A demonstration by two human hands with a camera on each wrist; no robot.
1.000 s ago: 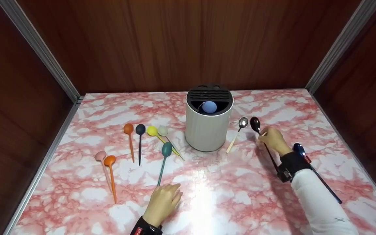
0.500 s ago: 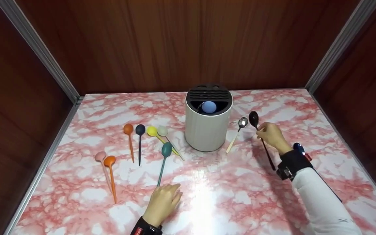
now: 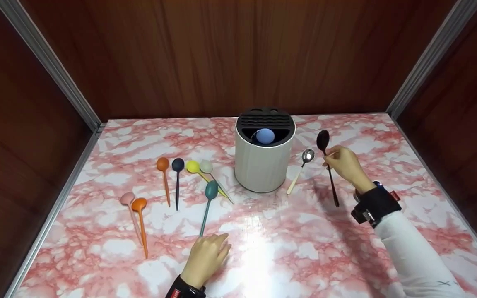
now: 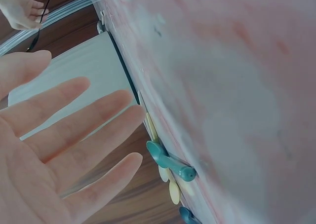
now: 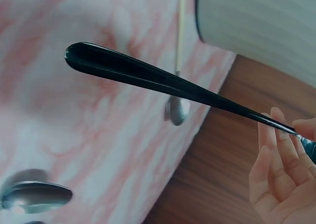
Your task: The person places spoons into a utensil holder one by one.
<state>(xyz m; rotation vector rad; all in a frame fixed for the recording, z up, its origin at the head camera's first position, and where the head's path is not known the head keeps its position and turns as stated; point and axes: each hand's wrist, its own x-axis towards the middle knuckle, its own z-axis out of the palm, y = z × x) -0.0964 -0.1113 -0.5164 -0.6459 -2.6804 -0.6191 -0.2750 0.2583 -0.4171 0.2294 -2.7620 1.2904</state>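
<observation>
Between thumb and fingers, my right hand [image 3: 345, 164] pinches a dark long-handled spoon [image 3: 333, 184] near its bowl, lifted off the table. In the right wrist view the spoon's handle [image 5: 133, 71] slants across the picture. To its left lies a silver spoon with a cream handle [image 3: 297, 179]. Low in the head view, my left hand [image 3: 206, 257] has its fingers extended and holds nothing; just beyond the fingertips lies the end of a teal spoon [image 3: 210, 190]. A light grey round holder [image 3: 261, 167] with a black slotted top stands mid-table, a blue spoon bowl [image 3: 265, 135] showing in its opening.
On the left lie orange [image 3: 163, 163], navy [image 3: 178, 164], yellow [image 3: 193, 166], pale green [image 3: 206, 166], pink [image 3: 128, 198] and bright orange [image 3: 139, 203] spoons. A blue spoon [image 3: 377, 184] is mostly hidden under my right wrist. Wood panels [image 3: 255, 58] enclose the table.
My right hand has raised the dark spoon off the table and moved slightly away from me, the handle swinging more upright. My left hand has stayed in place.
</observation>
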